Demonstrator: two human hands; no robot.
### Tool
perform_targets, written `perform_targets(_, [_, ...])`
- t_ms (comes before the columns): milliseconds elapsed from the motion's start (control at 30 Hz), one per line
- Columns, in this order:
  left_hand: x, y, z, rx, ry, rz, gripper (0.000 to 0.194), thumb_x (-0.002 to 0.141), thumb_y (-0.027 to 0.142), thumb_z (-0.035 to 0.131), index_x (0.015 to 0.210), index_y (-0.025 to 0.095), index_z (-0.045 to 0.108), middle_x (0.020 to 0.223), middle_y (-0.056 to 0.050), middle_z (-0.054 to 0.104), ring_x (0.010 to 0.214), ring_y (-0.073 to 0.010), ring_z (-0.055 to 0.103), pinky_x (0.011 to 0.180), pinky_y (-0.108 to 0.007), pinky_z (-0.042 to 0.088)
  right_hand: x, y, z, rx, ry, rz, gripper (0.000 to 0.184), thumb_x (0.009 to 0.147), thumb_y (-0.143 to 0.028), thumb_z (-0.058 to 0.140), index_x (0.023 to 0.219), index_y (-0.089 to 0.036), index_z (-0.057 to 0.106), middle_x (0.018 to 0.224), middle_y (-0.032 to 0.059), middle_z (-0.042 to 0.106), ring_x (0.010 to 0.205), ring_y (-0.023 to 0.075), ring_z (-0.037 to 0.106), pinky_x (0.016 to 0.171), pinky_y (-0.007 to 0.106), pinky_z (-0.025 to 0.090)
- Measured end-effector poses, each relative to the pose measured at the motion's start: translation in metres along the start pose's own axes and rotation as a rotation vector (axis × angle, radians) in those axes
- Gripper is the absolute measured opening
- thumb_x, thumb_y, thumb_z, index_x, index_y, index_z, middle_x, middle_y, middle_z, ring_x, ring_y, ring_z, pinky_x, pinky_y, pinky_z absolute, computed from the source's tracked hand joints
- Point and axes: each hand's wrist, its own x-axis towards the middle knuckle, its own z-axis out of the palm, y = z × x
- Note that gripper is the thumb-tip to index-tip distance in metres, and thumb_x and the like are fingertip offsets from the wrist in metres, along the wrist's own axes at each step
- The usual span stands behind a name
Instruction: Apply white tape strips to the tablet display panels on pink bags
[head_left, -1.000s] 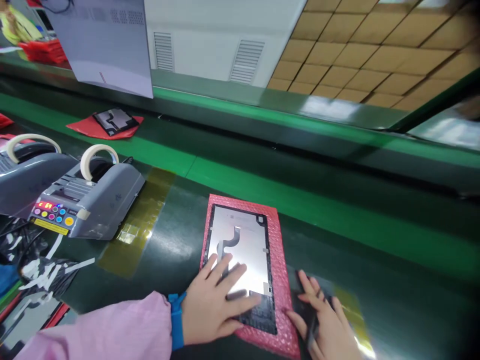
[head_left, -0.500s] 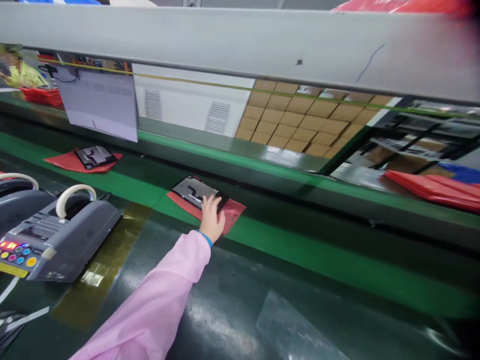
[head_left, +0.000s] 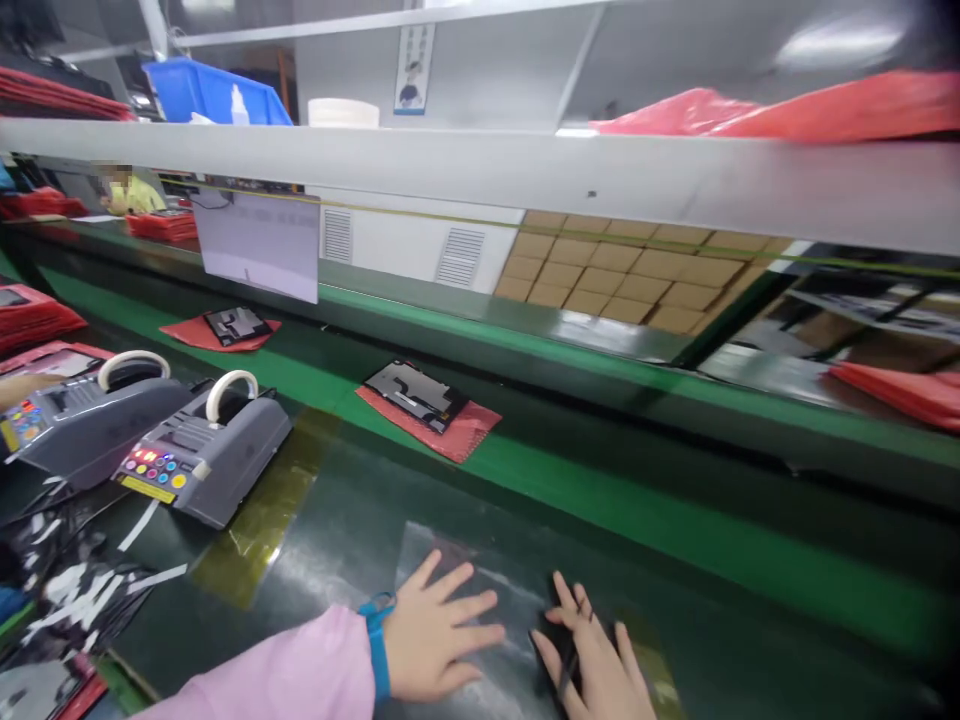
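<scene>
My left hand (head_left: 439, 637) is low in the middle of the head view, its fingers spread over a clear plastic sheet (head_left: 420, 540) on the dark bench. It holds nothing, and a blue band (head_left: 377, 650) circles its wrist. To its right, my right hand (head_left: 600, 665) has bent fingers around a thin black tool (head_left: 568, 668), whose exact kind I cannot make out. Farther off, a flat black and grey device panel (head_left: 416, 393) lies on a red bubble bag (head_left: 469, 440) on the green belt (head_left: 570, 500). Both hands are apart from it.
Two grey tape dispensers (head_left: 214, 465) with white tape rolls stand at the left. Behind them, another panel (head_left: 236, 325) lies on a red bag. Tangled strips (head_left: 75, 590) lie at lower left. A shelf beam (head_left: 465, 170) crosses above the belt. A person in yellow sits far left.
My left hand has left the panel on the belt and come back to the bench, fingers spread. My right hand has come into view with a thin black tool. The view has shifted.
</scene>
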Motion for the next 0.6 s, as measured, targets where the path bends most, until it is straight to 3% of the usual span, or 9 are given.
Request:
perform_targets(67, [-0.003, -0.005, -0.002, 0.039, 0.006, -0.018, 0.048, 0.096, 0.035, 0.056, 0.143, 0.028, 0.052, 0.152, -0.005, 0.051, 0.147, -0.0356, 0.035, 0.116, -0.072, 0.022, -0.003, -0.001, -0.012, 0.006, 0.107, 0.086, 0.028, 0.094, -0.043, 0.042, 0.094, -0.025, 0.063, 0.125, 0.0139, 0.070, 0.113, 0.0353, 0.067, 0.095, 0.059, 0.050])
perform_targets(133, [-0.001, -0.011, -0.003, 0.102, 0.056, -0.020, 0.044, 0.095, 0.026, 0.055, 0.139, 0.028, 0.057, 0.147, -0.005, 0.056, 0.144, -0.0342, 0.041, 0.114, -0.070, 0.028, -0.016, 0.006, -0.032, -0.070, 0.217, 0.251, 0.028, 0.094, -0.030, 0.038, 0.094, -0.023, 0.065, 0.101, 0.0142, 0.074, 0.087, 0.0318, 0.071, 0.081, 0.050, 0.055])
perform_targets(200, [0.003, -0.016, -0.001, 0.197, 0.124, 0.012, 0.042, 0.092, 0.015, 0.053, 0.131, 0.027, 0.063, 0.141, -0.006, 0.062, 0.140, -0.0322, 0.048, 0.114, -0.066, 0.033, -0.032, 0.016, -0.054, -0.186, 0.275, 0.444, 0.036, 0.089, -0.015, 0.033, 0.095, -0.022, 0.068, 0.081, 0.0135, 0.070, 0.068, 0.0286, 0.067, 0.065, 0.041, 0.052])
perform_targets(267, [0.006, -0.020, 0.003, 0.307, 0.201, 0.070, 0.043, 0.090, 0.010, 0.051, 0.127, 0.024, 0.067, 0.137, -0.008, 0.065, 0.136, -0.0307, 0.053, 0.112, -0.061, 0.040, -0.044, 0.023, -0.071, -0.258, 0.301, 0.603, 0.043, 0.084, -0.008, 0.033, 0.095, -0.022, 0.072, 0.072, 0.0117, 0.064, 0.061, 0.0259, 0.063, 0.058, 0.036, 0.047])
perform_targets(433, [0.007, -0.015, 0.021, 0.386, 0.340, 0.373, 0.045, 0.089, 0.007, 0.045, 0.127, 0.021, 0.067, 0.137, -0.011, 0.064, 0.136, -0.0307, 0.053, 0.106, -0.051, 0.052, -0.051, 0.011, -0.084, -0.261, 0.394, 0.856, 0.051, 0.085, -0.002, 0.038, 0.114, -0.022, 0.074, 0.080, 0.0102, 0.063, 0.063, 0.0207, 0.061, 0.062, 0.031, 0.044])
perform_targets(500, [0.007, -0.003, 0.027, 0.295, 0.292, 0.548, 0.046, 0.086, 0.003, 0.045, 0.121, 0.023, 0.068, 0.137, -0.009, 0.064, 0.139, -0.0310, 0.050, 0.105, -0.050, 0.053, -0.055, -0.011, -0.081, -0.258, 0.433, 0.938, 0.053, 0.086, -0.001, 0.037, 0.123, -0.020, 0.070, 0.085, 0.0121, 0.065, 0.065, 0.0212, 0.062, 0.063, 0.032, 0.044])
perform_targets(600, [0.013, 0.027, 0.031, 0.123, 0.148, 0.753, 0.046, 0.084, -0.001, 0.045, 0.116, 0.024, 0.067, 0.136, -0.009, 0.065, 0.140, -0.0316, 0.048, 0.101, -0.048, 0.055, -0.076, -0.057, -0.065, -0.251, 0.477, 0.989, 0.047, 0.089, -0.005, 0.041, 0.124, -0.023, 0.067, 0.098, 0.0121, 0.068, 0.083, 0.0244, 0.066, 0.073, 0.035, 0.049])
